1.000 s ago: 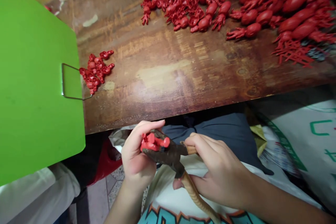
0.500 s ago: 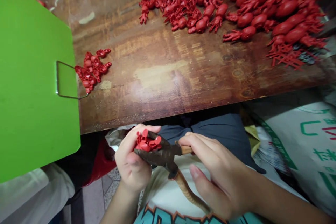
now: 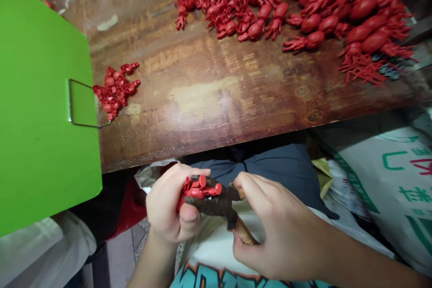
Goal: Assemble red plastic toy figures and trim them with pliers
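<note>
We hold a red piece (image 3: 201,191) in our left hand (image 3: 168,204), between the jaws of pliers (image 3: 216,206) our right hand (image 3: 280,229) grips. On the table (image 3: 189,63), a red heap (image 3: 310,0) lies far right, a small pile (image 3: 114,90) left.

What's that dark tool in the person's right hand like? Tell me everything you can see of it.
The dark tool resembles pliers: a dull, metallic-looking, brownish-black head and two tan handles, partly hidden. It's held in front of the white shirt, jaws towards the left hand and parted around a red piece, plastic by its look. The right hand holds both handles.
</note>
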A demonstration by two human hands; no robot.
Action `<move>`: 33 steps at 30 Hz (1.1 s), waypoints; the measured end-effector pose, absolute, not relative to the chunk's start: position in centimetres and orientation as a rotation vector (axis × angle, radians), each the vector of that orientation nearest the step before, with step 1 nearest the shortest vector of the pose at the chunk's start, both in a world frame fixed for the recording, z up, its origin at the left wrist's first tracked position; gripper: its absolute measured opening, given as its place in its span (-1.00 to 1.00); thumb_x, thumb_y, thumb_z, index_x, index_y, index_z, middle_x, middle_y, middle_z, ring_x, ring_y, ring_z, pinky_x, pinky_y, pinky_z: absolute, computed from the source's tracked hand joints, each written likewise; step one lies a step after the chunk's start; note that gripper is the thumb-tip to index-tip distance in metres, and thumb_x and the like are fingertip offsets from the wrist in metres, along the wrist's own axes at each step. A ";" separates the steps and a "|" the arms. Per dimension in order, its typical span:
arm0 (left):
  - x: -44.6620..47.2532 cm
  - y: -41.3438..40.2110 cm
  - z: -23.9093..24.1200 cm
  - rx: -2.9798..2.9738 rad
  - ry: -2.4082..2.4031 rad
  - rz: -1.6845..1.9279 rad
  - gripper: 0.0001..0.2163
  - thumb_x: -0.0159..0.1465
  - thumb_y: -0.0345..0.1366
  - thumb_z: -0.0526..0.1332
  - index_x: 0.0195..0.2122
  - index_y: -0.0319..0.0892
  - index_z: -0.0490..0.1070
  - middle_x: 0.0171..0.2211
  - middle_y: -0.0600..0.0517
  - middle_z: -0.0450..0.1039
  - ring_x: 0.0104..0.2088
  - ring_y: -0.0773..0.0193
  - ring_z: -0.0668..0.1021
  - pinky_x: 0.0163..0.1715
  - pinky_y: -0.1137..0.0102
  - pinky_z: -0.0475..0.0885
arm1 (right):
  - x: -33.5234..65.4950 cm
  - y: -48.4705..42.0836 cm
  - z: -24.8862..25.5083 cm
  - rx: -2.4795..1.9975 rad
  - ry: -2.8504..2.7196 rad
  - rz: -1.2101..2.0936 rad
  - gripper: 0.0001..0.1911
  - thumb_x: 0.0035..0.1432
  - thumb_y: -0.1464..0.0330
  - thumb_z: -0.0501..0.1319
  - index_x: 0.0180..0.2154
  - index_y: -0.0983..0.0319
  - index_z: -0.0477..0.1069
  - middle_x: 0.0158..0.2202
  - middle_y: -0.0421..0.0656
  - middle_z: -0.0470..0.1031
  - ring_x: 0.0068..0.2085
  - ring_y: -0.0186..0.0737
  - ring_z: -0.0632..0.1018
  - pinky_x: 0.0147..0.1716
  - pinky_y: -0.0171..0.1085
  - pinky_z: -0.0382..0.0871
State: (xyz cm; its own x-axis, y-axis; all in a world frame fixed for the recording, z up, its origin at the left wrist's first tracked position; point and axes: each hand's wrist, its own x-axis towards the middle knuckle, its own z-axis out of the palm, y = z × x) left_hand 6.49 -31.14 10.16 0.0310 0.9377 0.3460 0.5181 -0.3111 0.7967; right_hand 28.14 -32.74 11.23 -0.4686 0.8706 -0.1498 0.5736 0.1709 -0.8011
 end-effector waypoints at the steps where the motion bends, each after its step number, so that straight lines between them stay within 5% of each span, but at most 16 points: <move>1: 6.5 -31.1 10.2 1.919 1.417 1.205 -0.41 0.50 0.22 0.09 -0.17 -0.20 0.68 -0.41 -0.07 0.61 -0.44 0.22 0.61 -0.44 0.37 0.52 | 28.2 -32.8 11.2 -1.371 -2.101 1.186 -0.67 -0.13 0.40 0.21 -0.23 0.14 0.26 -0.34 -0.20 0.46 -0.34 -0.10 0.55 -0.36 -0.19 0.36; 7: 6.7 -30.8 10.6 1.919 1.251 1.156 -0.49 0.54 0.12 0.08 -0.04 -0.22 0.64 -0.35 -0.07 0.61 -0.38 0.22 0.62 -0.37 0.38 0.52 | 28.8 -32.5 11.0 -1.312 -2.041 1.299 -0.72 -0.07 0.39 0.28 -0.27 0.14 0.25 -0.36 -0.20 0.48 -0.37 -0.12 0.55 -0.40 -0.21 0.32; 13: 6.8 -31.4 10.5 1.654 1.313 1.046 -0.38 0.55 0.19 -0.07 0.05 -0.11 0.67 -0.17 -0.13 0.71 -0.23 0.11 0.71 -0.25 0.32 0.59 | 30.5 -32.0 10.2 -1.033 -2.008 1.452 -0.89 0.42 0.37 0.11 -0.05 0.20 0.35 -0.16 -0.10 0.60 -0.15 -0.11 0.66 -0.15 -0.18 0.51; 19: 7.1 -31.4 9.6 1.509 1.427 1.041 -0.20 0.37 0.45 -0.04 0.04 -0.13 0.70 -0.19 -0.17 0.74 -0.26 0.00 0.74 -0.32 0.23 0.64 | 30.2 -32.0 10.5 -1.179 -2.068 1.405 -0.77 0.31 0.29 0.37 -0.11 0.19 0.37 -0.20 -0.12 0.59 -0.18 -0.03 0.65 -0.28 -0.17 0.46; 23: 7.0 -31.3 9.4 1.468 1.493 1.113 -0.21 0.34 0.47 0.00 -0.05 -0.14 0.71 -0.25 -0.16 0.72 -0.28 0.01 0.73 -0.35 0.23 0.62 | 30.2 -31.8 11.5 -1.157 -2.055 1.433 -0.87 0.37 0.37 0.19 -0.06 0.19 0.39 -0.16 -0.10 0.59 -0.15 -0.04 0.64 -0.19 -0.14 0.48; 26: 7.0 -31.3 9.8 1.489 1.500 1.122 -0.20 0.31 0.50 -0.01 -0.17 -0.16 0.69 -0.34 -0.14 0.66 -0.37 0.05 0.68 -0.41 0.24 0.57 | 30.1 -31.8 12.0 -1.120 -2.002 1.474 -0.72 0.35 0.15 0.24 -0.03 0.18 0.40 -0.12 -0.08 0.60 -0.14 -0.02 0.65 -0.18 -0.11 0.48; 28: 7.1 -31.3 10.1 1.524 1.473 1.134 -0.23 0.33 0.47 0.02 -0.22 -0.16 0.68 -0.39 -0.10 0.62 -0.43 0.11 0.63 -0.46 0.26 0.52 | 29.7 -32.0 12.2 -1.228 -2.001 1.446 -0.50 0.16 -0.02 0.42 -0.09 0.17 0.39 -0.16 -0.09 0.59 -0.18 0.03 0.65 -0.24 -0.11 0.45; 33: 8.0 -31.3 10.4 1.503 1.366 1.223 -0.37 0.41 0.36 0.10 -0.20 -0.12 0.67 -0.43 0.00 0.54 -0.49 0.21 0.54 -0.50 0.32 0.44 | 28.4 -33.0 12.2 -1.420 -1.912 1.485 -0.59 -0.10 0.25 0.46 -0.25 0.14 0.32 -0.30 -0.18 0.54 -0.29 -0.02 0.61 -0.32 -0.13 0.38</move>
